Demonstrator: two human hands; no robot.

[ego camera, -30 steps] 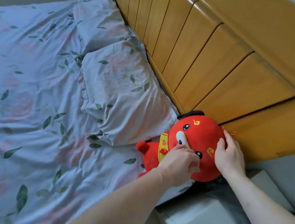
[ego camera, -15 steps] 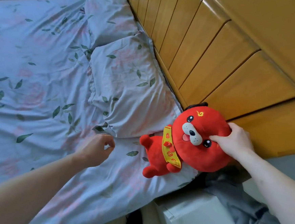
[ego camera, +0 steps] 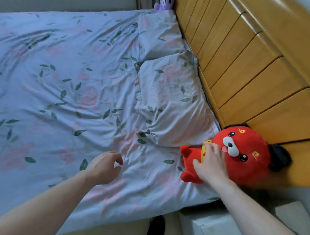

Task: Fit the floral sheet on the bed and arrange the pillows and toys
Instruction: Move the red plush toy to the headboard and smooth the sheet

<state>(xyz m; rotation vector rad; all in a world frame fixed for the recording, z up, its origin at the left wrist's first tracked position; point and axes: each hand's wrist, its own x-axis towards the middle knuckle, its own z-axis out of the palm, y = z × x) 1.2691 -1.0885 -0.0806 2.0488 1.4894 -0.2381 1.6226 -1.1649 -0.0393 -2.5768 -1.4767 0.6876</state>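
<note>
Most of the job looks done: the floral sheet [ego camera: 63,95] covers the bed as far as the frame shows, though it lies rumpled with creases across the middle, and its far edges are out of sight. Two pillows [ego camera: 172,100] lie in a row against the wooden headboard [ego camera: 247,69] in the upper right. You have the red plush toy [ego camera: 240,153] at the lower right, its head against the headboard just beside the nearer pillow. A purple toy [ego camera: 165,1] peeks out at the top, behind the far pillow. What is left, by my judgement, is settling the red toy and smoothing wrinkles.

Your right hand [ego camera: 209,164] rests on the toy's body, fingers spread apart and pressing flat. Your left hand [ego camera: 104,167] hovers over the sheet at centre bottom, fingers loosely curled, holding nothing.
</note>
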